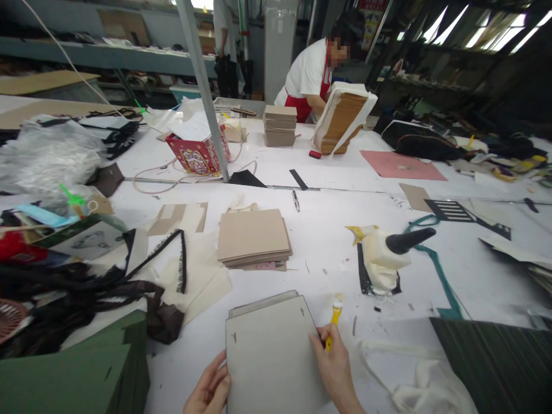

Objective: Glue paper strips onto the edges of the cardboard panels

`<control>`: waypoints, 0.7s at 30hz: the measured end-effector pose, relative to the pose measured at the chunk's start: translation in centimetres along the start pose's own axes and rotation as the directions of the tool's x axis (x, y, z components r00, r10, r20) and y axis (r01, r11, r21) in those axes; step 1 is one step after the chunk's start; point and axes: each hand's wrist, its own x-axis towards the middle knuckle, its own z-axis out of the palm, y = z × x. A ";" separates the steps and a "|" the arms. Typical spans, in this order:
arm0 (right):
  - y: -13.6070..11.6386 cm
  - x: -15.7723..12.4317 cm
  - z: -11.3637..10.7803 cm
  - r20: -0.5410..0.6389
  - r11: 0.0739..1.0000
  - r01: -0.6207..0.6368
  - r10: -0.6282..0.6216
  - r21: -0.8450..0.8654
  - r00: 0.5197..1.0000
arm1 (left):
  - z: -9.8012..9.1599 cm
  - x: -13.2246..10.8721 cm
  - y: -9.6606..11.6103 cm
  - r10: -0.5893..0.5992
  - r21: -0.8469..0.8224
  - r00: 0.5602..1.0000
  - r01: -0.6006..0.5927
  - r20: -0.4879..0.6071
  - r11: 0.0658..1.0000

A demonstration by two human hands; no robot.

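Note:
A grey rectangular panel (271,356) with small dark slots near its upper corners lies in front of me, over another grey piece (263,303) that shows along its top edge. My left hand (209,384) grips the panel's left edge between thumb and fingers. At the opposite edge, my right hand (336,362) holds a small brush (336,313) with a yellow handle and pale bristles, its thumb and fingertips also on the panel. Beyond the panel sits a stack of beige boards (254,233). A cream container (382,259) with a black spout-like part stands to the right.
Green panels (86,374) are piled at the lower left, dark green ones (495,362) at the lower right. A pen (295,201) lies behind the beige boards. A metal post (202,86) rises from the table. Across it, a person (306,75) handles a tall stack (345,118).

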 end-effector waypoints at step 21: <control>3.6 2.7 3.1 0.039 0.938 0.265 -0.263 -0.226 0.964 | -1.3 5.5 -4.8 0.537 0.725 0.821 -0.489 0.194 0.485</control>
